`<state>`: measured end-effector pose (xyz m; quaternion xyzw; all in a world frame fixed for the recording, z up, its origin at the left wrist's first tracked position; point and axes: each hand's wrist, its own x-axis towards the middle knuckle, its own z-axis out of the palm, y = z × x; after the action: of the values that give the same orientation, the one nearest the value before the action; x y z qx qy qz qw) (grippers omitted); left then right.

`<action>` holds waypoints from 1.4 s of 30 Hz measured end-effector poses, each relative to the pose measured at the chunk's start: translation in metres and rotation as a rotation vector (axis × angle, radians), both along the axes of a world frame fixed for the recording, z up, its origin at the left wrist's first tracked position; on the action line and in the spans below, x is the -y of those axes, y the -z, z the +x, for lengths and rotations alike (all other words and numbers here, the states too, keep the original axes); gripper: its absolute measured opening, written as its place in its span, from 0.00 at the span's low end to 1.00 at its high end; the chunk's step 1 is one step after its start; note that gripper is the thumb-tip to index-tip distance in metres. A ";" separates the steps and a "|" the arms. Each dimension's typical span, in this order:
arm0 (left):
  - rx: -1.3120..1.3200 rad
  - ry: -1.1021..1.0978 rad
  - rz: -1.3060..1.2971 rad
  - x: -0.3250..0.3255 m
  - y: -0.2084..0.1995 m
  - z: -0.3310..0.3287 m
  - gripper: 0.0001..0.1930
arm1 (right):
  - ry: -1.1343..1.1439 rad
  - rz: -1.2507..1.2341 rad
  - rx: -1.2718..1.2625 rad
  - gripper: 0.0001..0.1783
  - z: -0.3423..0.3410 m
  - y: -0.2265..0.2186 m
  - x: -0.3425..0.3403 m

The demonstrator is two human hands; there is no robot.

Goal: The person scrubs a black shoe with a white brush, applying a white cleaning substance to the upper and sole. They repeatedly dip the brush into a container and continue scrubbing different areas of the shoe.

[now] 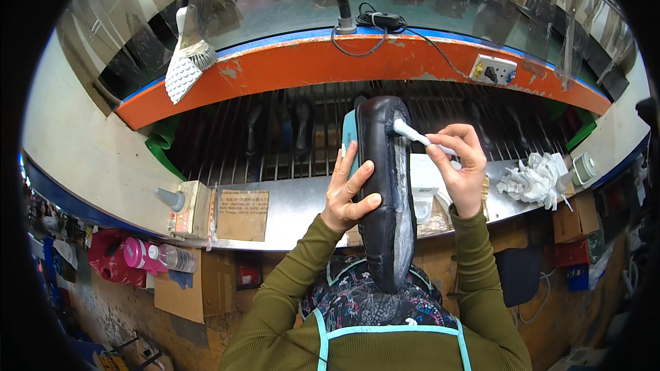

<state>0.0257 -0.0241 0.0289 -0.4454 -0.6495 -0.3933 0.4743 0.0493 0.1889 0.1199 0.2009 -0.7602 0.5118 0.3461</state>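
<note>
A black shoe upper (377, 185) stands lengthwise before me, its grey, roughened underside edge turned to the right. A teal piece (349, 139) shows along its left side near the far end. My left hand (347, 192) grips the shoe upper from the left, thumb and fingers pressed on its black side. Between the thumb and fingers of my right hand (462, 168) is the handle of a white brush (412, 133). Its bristle tip touches the underside near the far end. A white plastic container (424, 199) sits behind, partly hidden by the shoe upper and my right hand.
Beyond the metal ledge (289, 199) lies a barred rack with dark shoes (301, 124), under an orange beam (289, 62). A printed cardboard piece (242, 215) lies left, crumpled white cloths (536, 180) right. A white-headed flexible hose (189, 69) hangs at upper left.
</note>
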 end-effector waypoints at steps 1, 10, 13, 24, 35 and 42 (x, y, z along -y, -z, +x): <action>0.005 0.003 -0.002 0.000 -0.001 0.000 0.23 | -0.016 -0.010 0.015 0.09 0.001 0.001 -0.001; 0.012 0.014 0.019 -0.011 -0.005 -0.008 0.21 | -0.061 0.003 0.084 0.09 0.012 0.010 -0.013; 0.013 0.001 0.017 -0.013 -0.005 -0.012 0.20 | -0.054 0.030 0.068 0.09 0.015 0.012 -0.017; 0.055 0.022 0.034 -0.021 -0.008 -0.024 0.21 | -0.071 0.047 0.127 0.08 0.032 0.019 -0.027; 0.103 -0.164 0.066 -0.030 0.004 -0.022 0.22 | 0.033 -0.194 0.294 0.08 0.049 0.048 -0.020; 0.122 -0.250 0.016 -0.030 0.017 -0.019 0.27 | -0.030 -0.384 0.553 0.08 0.108 0.060 -0.014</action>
<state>0.0065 0.0061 0.0121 -0.3325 -0.7245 -0.3625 0.4829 0.1570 0.2027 0.0603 -0.0030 -0.7120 0.6858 0.1507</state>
